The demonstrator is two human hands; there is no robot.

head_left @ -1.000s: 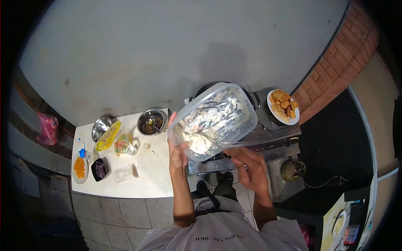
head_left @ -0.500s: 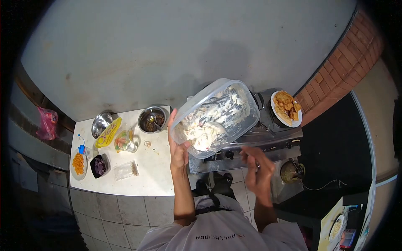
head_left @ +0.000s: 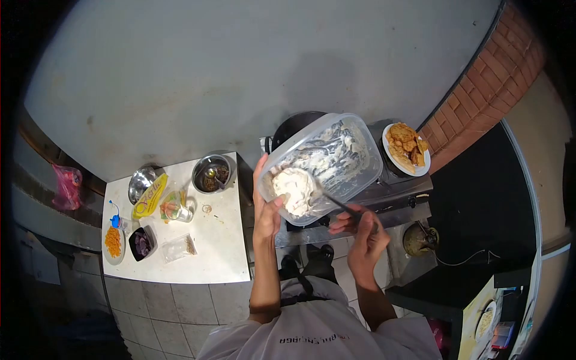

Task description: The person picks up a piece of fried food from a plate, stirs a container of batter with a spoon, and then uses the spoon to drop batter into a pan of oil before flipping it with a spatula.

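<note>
My left hand (head_left: 267, 213) grips the left end of a clear plastic container (head_left: 354, 183), which is tilted over the stove (head_left: 396, 201). A thick white mixture (head_left: 293, 189) is heaped at the container's left end, and white smears coat the rest of its inside. In my right hand (head_left: 363, 231) is the dark handle of a utensil (head_left: 341, 206), whose far end reaches into the mixture. Behind the container a dark pan (head_left: 300, 126) partly shows on the stove.
Fried pieces lie on a white plate (head_left: 426, 162) at the stove's right. The white table (head_left: 222, 252) at left holds metal bowls, a yellow packet (head_left: 150, 197), a black bowl (head_left: 142, 243) and an orange-filled plate (head_left: 114, 245). A gas cylinder (head_left: 420, 240) stands below right.
The container has shifted slightly right, uncovering part of the dark pan. The white mixture is gathered more compactly at its left end. The utensil's dark handle now shows more clearly.
</note>
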